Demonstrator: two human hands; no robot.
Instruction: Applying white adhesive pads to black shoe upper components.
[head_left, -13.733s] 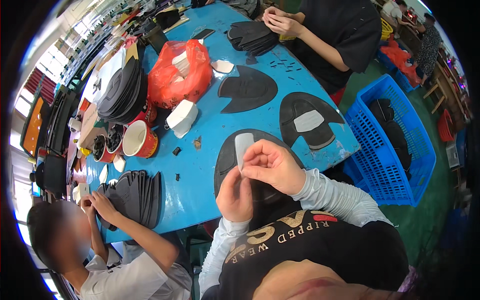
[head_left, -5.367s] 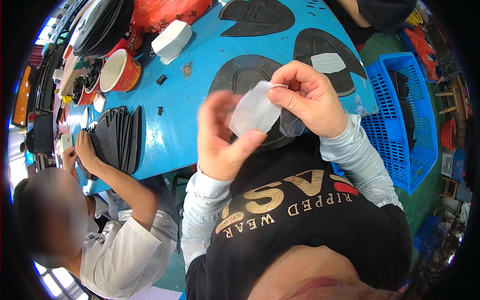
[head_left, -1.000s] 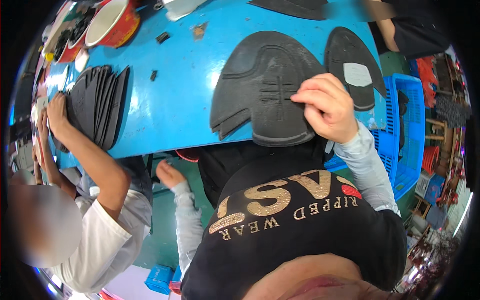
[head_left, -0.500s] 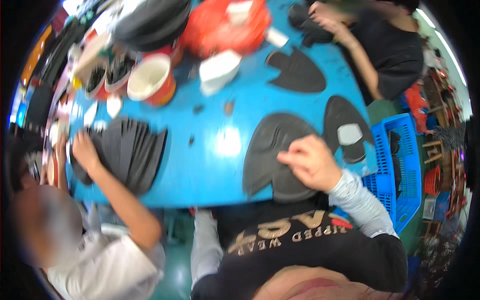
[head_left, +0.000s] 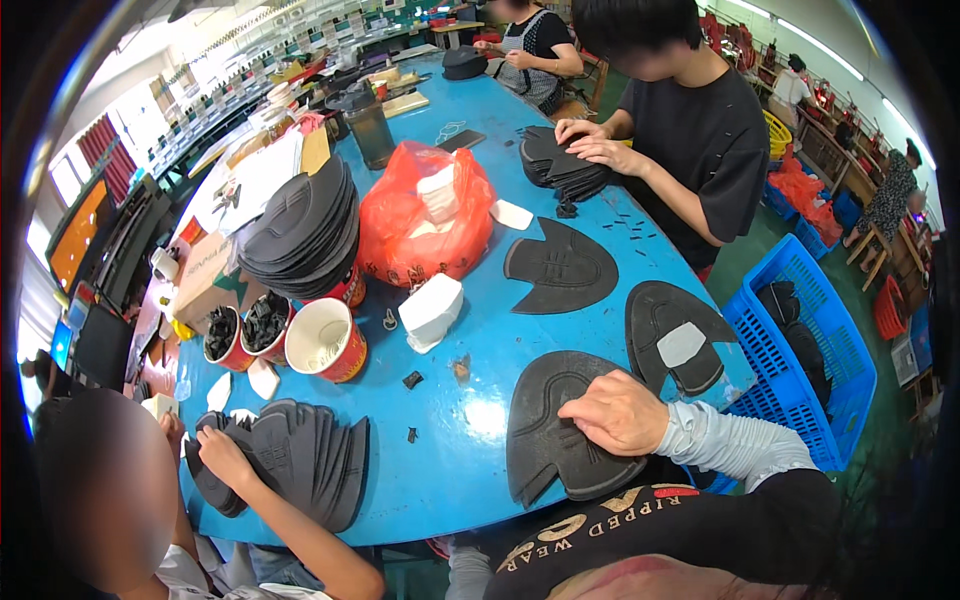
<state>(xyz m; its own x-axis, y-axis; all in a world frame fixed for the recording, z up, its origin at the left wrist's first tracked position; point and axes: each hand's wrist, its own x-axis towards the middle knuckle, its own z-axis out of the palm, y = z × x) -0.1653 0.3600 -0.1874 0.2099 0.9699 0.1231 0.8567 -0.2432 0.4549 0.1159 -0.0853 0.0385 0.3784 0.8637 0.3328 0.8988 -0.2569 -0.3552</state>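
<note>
On the near right of the blue table (head_left: 470,370) lies a black moulded piece (head_left: 545,435), flat and shaped like an opened shoe upper, with a notch at its near edge. My right hand (head_left: 620,415) rests over its right half, fingers curled and pressed together at the tips. Whatever they pinch, if anything, is hidden. Only the grey sleeve of my left arm (head_left: 467,572) shows below the table edge; the left hand is out of sight. Just beyond, a similar black piece (head_left: 650,315) carries a white pad (head_left: 681,345). Another notched black piece (head_left: 565,265) lies farther off.
A blue crate (head_left: 800,350) stands at the table's right. Paper tubs (head_left: 330,340), a stack of black pieces (head_left: 300,225) and a red plastic bag (head_left: 425,215) stand left of centre. Co-workers handle black pieces at left (head_left: 290,450) and far right (head_left: 565,165).
The view has tilted up, bringing in more of the far table and room. My right hand stays over the black piece, its fingers now curled closer to the surface.
</note>
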